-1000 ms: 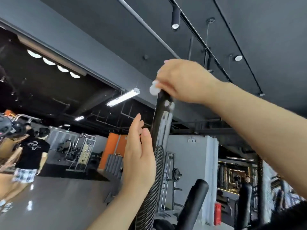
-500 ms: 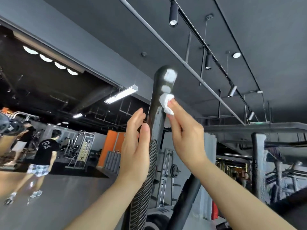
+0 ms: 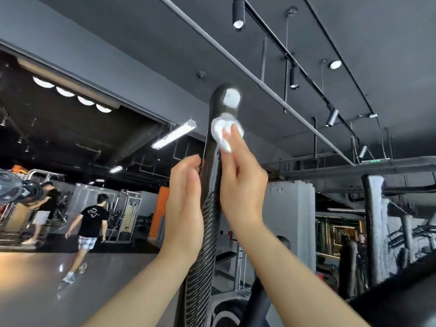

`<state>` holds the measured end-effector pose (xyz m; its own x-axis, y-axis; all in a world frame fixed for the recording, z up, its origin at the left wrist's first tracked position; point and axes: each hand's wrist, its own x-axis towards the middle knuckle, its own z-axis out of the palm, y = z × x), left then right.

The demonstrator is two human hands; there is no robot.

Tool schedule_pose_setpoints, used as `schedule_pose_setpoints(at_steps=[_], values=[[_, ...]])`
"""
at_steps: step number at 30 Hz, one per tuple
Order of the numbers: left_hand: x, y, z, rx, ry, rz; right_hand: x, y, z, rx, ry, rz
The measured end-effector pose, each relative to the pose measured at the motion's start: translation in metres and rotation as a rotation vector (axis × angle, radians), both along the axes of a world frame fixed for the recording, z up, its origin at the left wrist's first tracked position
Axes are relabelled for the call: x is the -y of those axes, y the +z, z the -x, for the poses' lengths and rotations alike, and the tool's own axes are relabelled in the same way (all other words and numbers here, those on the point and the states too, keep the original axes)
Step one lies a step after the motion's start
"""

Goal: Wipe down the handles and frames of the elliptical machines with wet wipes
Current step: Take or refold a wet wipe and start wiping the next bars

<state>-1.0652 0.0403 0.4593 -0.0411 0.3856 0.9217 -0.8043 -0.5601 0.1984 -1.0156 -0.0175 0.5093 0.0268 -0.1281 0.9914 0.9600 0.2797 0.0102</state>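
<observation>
Two hands meet at frame centre: the right hand (image 3: pixel 240 182) pinches a white wet wipe (image 3: pixel 224 133) against the upright black handle (image 3: pixel 210 175) below its rounded top, the left hand (image 3: pixel 185 199) rests flat-fingered on the handle's left side

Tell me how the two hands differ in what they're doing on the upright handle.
The right hand presses a white wet wipe against the handle with its fingers; the left hand holds nothing. The right hand reaches higher, onto the smooth section near the top; the left hand lies open alongside, lower down. Both are raised beside the same handle.
</observation>
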Motion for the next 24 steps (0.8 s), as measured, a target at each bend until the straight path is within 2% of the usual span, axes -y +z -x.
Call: schedule_pose_setpoints(at_steps=[2, 4, 7, 8, 10, 12, 14, 19, 24], values=[[0.001, 0.001, 0.001, -0.02, -0.033, 0.024, 0.008, -0.04, -0.011, 0.111, 0.006, 0.097], [0.004, 0.003, 0.004, -0.07, -0.103, 0.053, 0.02, -0.069, -0.025, 0.229, -0.081, 0.179], [0.007, 0.003, 0.011, -0.151, -0.189, 0.054, 0.037, -0.058, -0.026, 0.374, -0.223, 0.175], [0.007, 0.003, 0.014, -0.185, -0.209, 0.041, 0.039, -0.04, -0.021, 0.368, -0.254, 0.137], [0.007, 0.001, 0.024, -0.259, -0.206, 0.038, 0.038, 0.006, -0.008, 0.216, -0.292, 0.082], [0.004, -0.005, 0.034, -0.292, -0.188, 0.067, 0.034, 0.046, 0.005, 0.071, -0.324, 0.134], [0.001, -0.015, 0.044, -0.309, -0.193, 0.113, 0.025, 0.057, 0.006, 0.0, -0.271, 0.206], [0.013, -0.038, 0.06, -0.423, -0.237, 0.154, 0.007, -0.011, 0.008, 0.051, -0.141, 0.058], [0.018, -0.051, 0.069, -0.469, -0.206, 0.161, 0.012, -0.118, -0.014, 0.13, -0.087, 0.21]])
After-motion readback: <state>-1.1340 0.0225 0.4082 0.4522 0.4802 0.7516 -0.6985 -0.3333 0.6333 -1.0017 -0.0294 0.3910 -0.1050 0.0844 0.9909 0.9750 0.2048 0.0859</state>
